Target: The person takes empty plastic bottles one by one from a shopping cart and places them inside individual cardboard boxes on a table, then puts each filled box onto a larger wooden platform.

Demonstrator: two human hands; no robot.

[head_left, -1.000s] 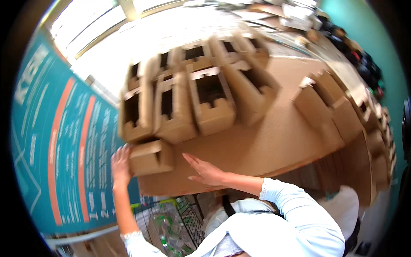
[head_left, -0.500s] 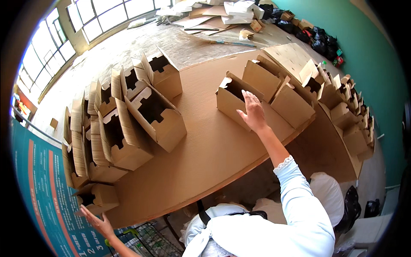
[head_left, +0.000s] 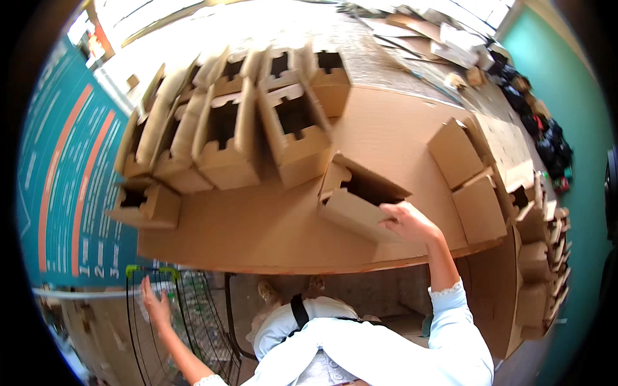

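An open-topped cardboard box (head_left: 360, 215) stands near the middle of the brown table, its inside dark. My right hand (head_left: 412, 223) is at its right end, fingers bent onto the top of the near wall and holding it. My left hand (head_left: 156, 305) is off the table, held above a black wire cart (head_left: 212, 315) with green corners. Its fingers are stretched and it holds nothing. Rows of similar open boxes (head_left: 299, 151) fill the left side of the table. A smaller box (head_left: 151, 209) stands alone at the near left edge.
Two more boxes (head_left: 479, 209) stand at the table's (head_left: 283, 241) right end. Beyond them, several boxes (head_left: 534, 264) are packed on a side surface. A teal printed board (head_left: 77, 174) rises at the left. Black bags (head_left: 550, 145) and flattened cardboard lie on the floor behind.
My right hand has closed on the box and it now stands farther left, apart from the right-hand boxes. My left hand has left the small box. The view has turned.
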